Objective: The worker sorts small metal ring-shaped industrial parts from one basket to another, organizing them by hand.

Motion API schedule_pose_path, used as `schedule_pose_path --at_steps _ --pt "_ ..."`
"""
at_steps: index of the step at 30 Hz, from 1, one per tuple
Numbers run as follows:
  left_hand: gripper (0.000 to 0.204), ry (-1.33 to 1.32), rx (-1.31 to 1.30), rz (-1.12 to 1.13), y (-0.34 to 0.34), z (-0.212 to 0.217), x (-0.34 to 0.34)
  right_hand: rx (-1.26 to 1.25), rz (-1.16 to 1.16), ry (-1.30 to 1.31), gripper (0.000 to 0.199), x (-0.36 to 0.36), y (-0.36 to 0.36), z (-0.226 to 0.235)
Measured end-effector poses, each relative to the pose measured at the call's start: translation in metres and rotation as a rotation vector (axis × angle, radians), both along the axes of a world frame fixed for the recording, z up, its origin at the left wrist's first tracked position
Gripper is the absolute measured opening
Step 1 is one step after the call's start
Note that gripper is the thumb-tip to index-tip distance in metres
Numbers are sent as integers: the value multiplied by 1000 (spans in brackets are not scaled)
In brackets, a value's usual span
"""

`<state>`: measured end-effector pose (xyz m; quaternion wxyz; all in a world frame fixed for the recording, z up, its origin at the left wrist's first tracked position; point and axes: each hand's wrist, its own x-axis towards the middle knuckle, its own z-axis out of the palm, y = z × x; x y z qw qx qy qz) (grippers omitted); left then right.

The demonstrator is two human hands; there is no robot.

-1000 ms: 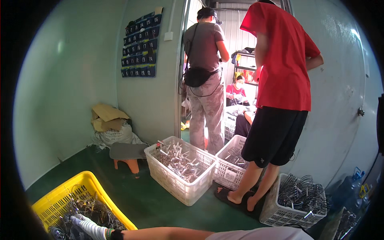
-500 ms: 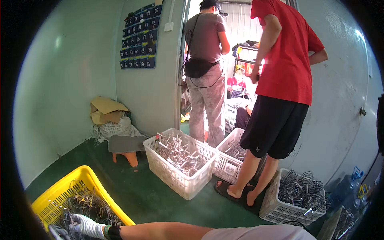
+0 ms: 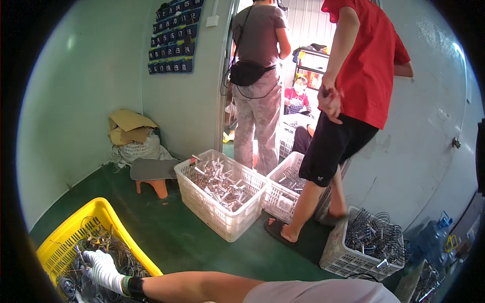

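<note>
My right hand point(image 3: 102, 269), in a white knitted glove with a dark band at the wrist, reaches across to the lower left into a yellow plastic basket point(image 3: 113, 222). Its fingers are closed on a thin metal piece point(image 3: 79, 251) that sticks up past the fingertips; its full shape is hidden. Below and around the glove lies a tangle of looped metal wire pieces point(image 3: 118, 255). Of my left hand nothing shows.
A white crate point(image 3: 222, 222) of shiny metal pieces stands ahead, another crate point(image 3: 279, 202) behind it. To the right is a crate point(image 3: 338, 257) of wire loops. A low stool point(image 3: 151, 170) sits left. Two people, in grey point(image 3: 255, 45) and red point(image 3: 366, 65), stand by the doorway.
My right hand has lifted slightly within the yellow basket, and the thin piece now shows at its fingertips. The person in red has shifted a foot and lowered an arm. The view has tilted slightly down.
</note>
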<state>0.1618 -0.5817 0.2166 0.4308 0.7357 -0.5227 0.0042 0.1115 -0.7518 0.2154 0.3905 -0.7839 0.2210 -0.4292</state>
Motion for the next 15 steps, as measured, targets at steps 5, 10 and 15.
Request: schedule_pose_path --at_steps 5,10,15 --pt "30 179 -136 -139 -10 7 -5 143 18 28 24 -4 1 4" --pt "47 1365 -419 -150 -17 -7 24 303 58 67 26 -14 3 18" --pt "62 1268 -308 -181 -18 4 3 630 227 7 36 -13 -4 16"
